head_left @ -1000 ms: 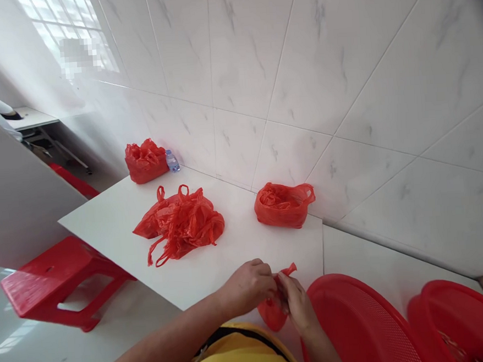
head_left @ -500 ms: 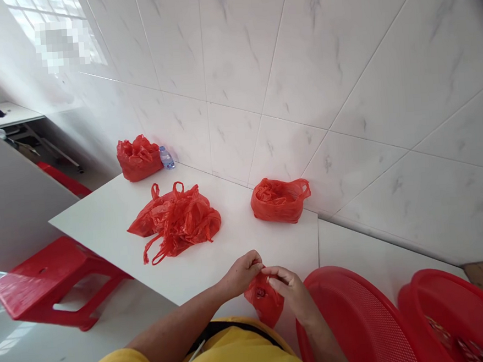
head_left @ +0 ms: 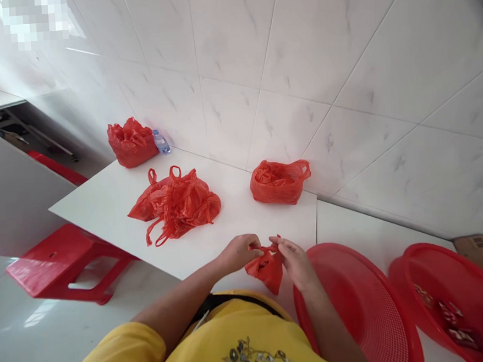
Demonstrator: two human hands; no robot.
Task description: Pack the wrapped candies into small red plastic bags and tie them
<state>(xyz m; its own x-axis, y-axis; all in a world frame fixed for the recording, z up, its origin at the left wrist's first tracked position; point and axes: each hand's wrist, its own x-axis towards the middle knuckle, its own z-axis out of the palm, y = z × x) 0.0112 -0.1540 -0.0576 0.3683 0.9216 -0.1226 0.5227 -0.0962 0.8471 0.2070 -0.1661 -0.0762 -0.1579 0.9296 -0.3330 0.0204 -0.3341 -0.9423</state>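
A small red plastic bag (head_left: 269,274) hangs between my hands over the table's front edge. My left hand (head_left: 243,252) pinches its top on the left. On the right side of the top, my right hand (head_left: 291,257) grips the bag with bent fingers. The bag's lower part bulges, and its contents are mostly hidden. Behind my hands, an open red plastic bag (head_left: 278,192) stands near the wall. To the left lies a heap of red plastic bags (head_left: 181,204) with loose handles.
A large red basket (head_left: 357,299) stands at my right. Beyond it, a red basin (head_left: 430,278) holds small packets. A stuffed red bag (head_left: 134,147) and a water bottle (head_left: 161,142) sit at the table's far left. A red stool (head_left: 60,260) stands on the floor, a cardboard box (head_left: 480,255) far right.
The bag's top is now stretched sideways between my hands, which have moved slightly apart. The whole view has tilted down a little, bringing more of the basin into sight.
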